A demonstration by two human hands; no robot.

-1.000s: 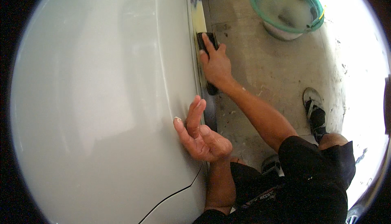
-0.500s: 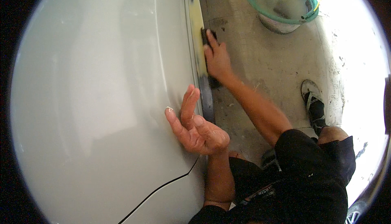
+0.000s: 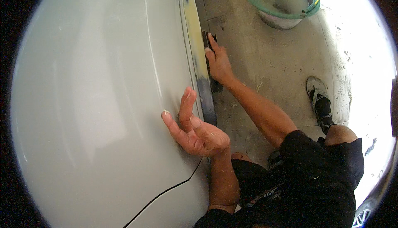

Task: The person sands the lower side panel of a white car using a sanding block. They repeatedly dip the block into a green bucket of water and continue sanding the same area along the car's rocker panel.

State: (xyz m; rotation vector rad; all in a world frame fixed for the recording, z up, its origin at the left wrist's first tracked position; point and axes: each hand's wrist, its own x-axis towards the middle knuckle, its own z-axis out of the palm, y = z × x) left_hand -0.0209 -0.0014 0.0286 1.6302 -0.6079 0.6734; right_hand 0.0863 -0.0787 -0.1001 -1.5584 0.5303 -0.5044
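A: Where's the black block (image 3: 217, 86)?
B: Between twelve and one o'clock from the middle of the view, under the right hand (image 3: 220, 65), whose fingers and thumb are clamped on it. It lies along the outer side of the yellow patch (image 3: 193, 29) on the car's (image 3: 95, 103) edge strip (image 3: 207, 99). I can't tell whether its face presses there.
A: And the left hand (image 3: 201, 136)?
B: Six o'clock, just below the middle, bare, fingers apart and loosely curled over the pale panel. I can't tell whether it touches.
A: What could go wrong?
B: The block sits so far out that it might tip over the edge. Uneven pressure from those forward fingers could then dig a groove in the patch. A weak grip could drop it on the floor (image 3: 257, 62).
A: The bucket (image 3: 286, 15)?
B: One o'clock, well apart from both hands; an accidental knock seems unlikely.
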